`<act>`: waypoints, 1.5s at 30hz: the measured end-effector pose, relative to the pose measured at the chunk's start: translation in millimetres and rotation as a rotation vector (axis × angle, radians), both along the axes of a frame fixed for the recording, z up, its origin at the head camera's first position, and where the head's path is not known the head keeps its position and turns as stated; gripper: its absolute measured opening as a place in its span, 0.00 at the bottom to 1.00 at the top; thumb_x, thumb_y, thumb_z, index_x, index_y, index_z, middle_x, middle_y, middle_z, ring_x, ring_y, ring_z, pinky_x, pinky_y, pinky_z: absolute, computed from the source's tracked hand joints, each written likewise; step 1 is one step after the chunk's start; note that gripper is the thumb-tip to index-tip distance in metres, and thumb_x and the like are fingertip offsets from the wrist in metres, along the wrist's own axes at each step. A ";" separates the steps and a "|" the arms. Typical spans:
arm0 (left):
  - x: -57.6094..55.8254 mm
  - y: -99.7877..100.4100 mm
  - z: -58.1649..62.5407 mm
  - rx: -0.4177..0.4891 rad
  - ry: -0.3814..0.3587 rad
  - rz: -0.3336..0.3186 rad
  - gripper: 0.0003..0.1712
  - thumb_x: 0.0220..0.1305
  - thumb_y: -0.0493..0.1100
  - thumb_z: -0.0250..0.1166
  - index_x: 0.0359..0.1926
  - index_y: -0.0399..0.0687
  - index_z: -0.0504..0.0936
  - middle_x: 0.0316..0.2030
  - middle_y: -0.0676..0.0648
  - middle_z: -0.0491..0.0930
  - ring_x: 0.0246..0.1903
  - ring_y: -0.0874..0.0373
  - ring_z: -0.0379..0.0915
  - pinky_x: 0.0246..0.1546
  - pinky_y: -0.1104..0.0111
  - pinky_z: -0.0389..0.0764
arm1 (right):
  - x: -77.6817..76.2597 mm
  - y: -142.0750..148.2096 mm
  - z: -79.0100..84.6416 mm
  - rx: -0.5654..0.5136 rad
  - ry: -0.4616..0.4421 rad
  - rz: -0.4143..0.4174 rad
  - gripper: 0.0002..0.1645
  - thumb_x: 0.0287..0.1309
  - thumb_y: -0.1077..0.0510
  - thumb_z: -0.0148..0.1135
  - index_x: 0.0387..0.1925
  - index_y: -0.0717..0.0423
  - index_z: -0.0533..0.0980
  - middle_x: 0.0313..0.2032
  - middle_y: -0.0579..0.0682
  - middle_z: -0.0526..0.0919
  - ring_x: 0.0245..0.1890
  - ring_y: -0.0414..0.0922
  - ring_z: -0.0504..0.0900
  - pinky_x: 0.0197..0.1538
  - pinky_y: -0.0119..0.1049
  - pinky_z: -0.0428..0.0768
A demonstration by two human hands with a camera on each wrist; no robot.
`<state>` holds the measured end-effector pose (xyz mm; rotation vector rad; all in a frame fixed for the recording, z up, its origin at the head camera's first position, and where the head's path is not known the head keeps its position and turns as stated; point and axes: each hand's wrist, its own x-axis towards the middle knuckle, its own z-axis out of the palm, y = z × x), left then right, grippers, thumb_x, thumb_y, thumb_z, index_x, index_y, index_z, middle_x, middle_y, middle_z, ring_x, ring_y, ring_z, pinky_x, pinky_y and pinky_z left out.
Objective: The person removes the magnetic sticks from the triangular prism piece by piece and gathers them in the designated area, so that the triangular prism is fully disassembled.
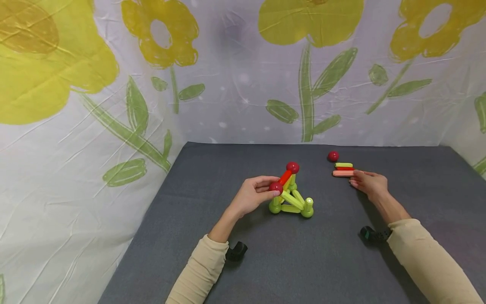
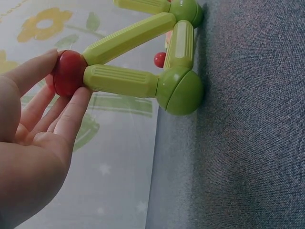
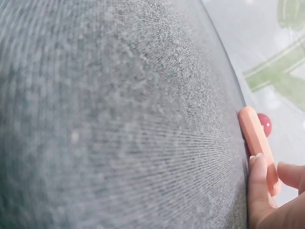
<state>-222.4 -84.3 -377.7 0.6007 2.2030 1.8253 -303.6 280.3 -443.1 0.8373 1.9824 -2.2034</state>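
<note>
My left hand (image 1: 248, 196) pinches a red ball (image 1: 276, 188) at an upper corner of a construction made of balls and sticks. From that ball a red stick (image 1: 285, 177) runs to a second red ball (image 1: 292, 167). Below, green balls (image 1: 307, 211) and yellow-green sticks (image 1: 291, 200) form the base, which stands on the table. The left wrist view shows thumb and fingertips on the red ball (image 2: 69, 74), with two yellow-green sticks leading off it. Farther right, my right hand (image 1: 370, 185) pinches the near end of a salmon-coloured stick (image 1: 343, 173).
Just behind the salmon stick lie a red stick (image 1: 344, 169) and a yellow-green stick (image 1: 343, 165). A loose red ball (image 1: 333, 156) sits behind them. The dark grey table (image 1: 319, 261) ends at a flower-printed cloth (image 1: 235, 93). Black devices (image 1: 236, 251) are at both wrists.
</note>
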 end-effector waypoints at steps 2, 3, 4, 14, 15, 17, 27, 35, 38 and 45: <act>-0.1 -0.2 -0.1 0.000 -0.001 0.002 0.24 0.61 0.32 0.66 0.58 0.33 0.75 0.54 0.36 0.75 0.53 0.46 0.74 0.49 0.64 0.77 | -0.3 0.7 0.8 -0.007 -0.001 0.010 0.37 0.67 0.57 0.55 0.70 0.67 0.53 0.20 0.41 0.79 0.24 0.34 0.82 0.35 0.29 0.81; -0.3 -0.4 -0.3 0.000 -0.002 0.004 0.24 0.61 0.32 0.66 0.58 0.33 0.75 0.54 0.36 0.75 0.53 0.45 0.74 0.49 0.64 0.77 | -0.2 0.8 1.2 -0.012 0.003 0.016 0.37 0.67 0.57 0.54 0.70 0.68 0.53 0.21 0.41 0.79 0.24 0.34 0.82 0.35 0.29 0.82; -0.4 -0.6 -0.6 0.001 -0.003 0.005 0.24 0.61 0.32 0.66 0.58 0.33 0.75 0.54 0.36 0.75 0.53 0.45 0.74 0.49 0.64 0.77 | -0.3 1.1 1.4 -0.013 0.005 0.026 0.36 0.68 0.56 0.53 0.70 0.68 0.53 0.21 0.41 0.79 0.24 0.34 0.82 0.35 0.29 0.82; -0.5 -1.7 -2.5 0.009 -0.009 0.003 0.25 0.61 0.32 0.66 0.59 0.33 0.74 0.55 0.36 0.75 0.54 0.44 0.73 0.49 0.64 0.77 | 1.9 0.0 3.6 0.017 0.034 0.105 0.33 0.72 0.59 0.45 0.71 0.67 0.49 0.22 0.40 0.79 0.24 0.35 0.82 0.35 0.32 0.82; -0.5 -1.7 -2.6 0.010 -0.010 0.005 0.25 0.61 0.32 0.66 0.59 0.33 0.74 0.55 0.36 0.75 0.54 0.44 0.73 0.49 0.64 0.77 | 2.4 -0.2 3.8 0.018 0.038 0.108 0.34 0.71 0.59 0.45 0.72 0.67 0.48 0.22 0.40 0.79 0.24 0.35 0.82 0.35 0.32 0.82; -0.4 -1.7 -2.7 0.012 -0.012 0.008 0.25 0.61 0.32 0.66 0.59 0.33 0.74 0.55 0.36 0.75 0.54 0.45 0.73 0.49 0.64 0.77 | 3.4 -0.8 4.6 0.022 0.042 0.115 0.36 0.71 0.59 0.46 0.72 0.67 0.45 0.21 0.40 0.79 0.24 0.34 0.82 0.35 0.32 0.82; 0.2 -1.6 -2.9 0.019 -0.012 0.001 0.25 0.61 0.32 0.66 0.59 0.33 0.74 0.55 0.36 0.75 0.54 0.44 0.73 0.49 0.64 0.77 | 8.2 -7.9 10.6 -0.151 0.140 -0.044 0.27 0.68 0.53 0.54 0.64 0.53 0.59 0.32 0.44 0.77 0.27 0.36 0.80 0.32 0.27 0.80; 1.1 -0.8 -1.9 0.022 -0.013 0.003 0.24 0.61 0.31 0.65 0.58 0.32 0.74 0.54 0.35 0.75 0.54 0.42 0.73 0.49 0.64 0.77 | 16.0 -18.4 20.9 -0.334 0.274 0.233 0.19 0.65 0.50 0.58 0.50 0.51 0.63 0.35 0.46 0.82 0.33 0.39 0.83 0.40 0.29 0.80; 1.1 -0.7 -1.8 0.016 -0.009 0.005 0.24 0.61 0.31 0.66 0.58 0.32 0.74 0.54 0.36 0.75 0.54 0.42 0.73 0.49 0.64 0.77 | 18.5 -23.6 23.0 -0.371 0.312 0.382 0.19 0.68 0.51 0.54 0.54 0.54 0.62 0.38 0.47 0.82 0.39 0.42 0.83 0.44 0.31 0.80; -0.7 0.4 -2.0 0.010 -0.006 0.001 0.24 0.60 0.32 0.66 0.58 0.32 0.75 0.54 0.37 0.76 0.53 0.43 0.74 0.49 0.64 0.77 | 22.7 -34.7 22.4 -0.402 0.364 0.596 0.12 0.72 0.54 0.48 0.50 0.52 0.73 0.40 0.50 0.83 0.43 0.43 0.82 0.51 0.36 0.78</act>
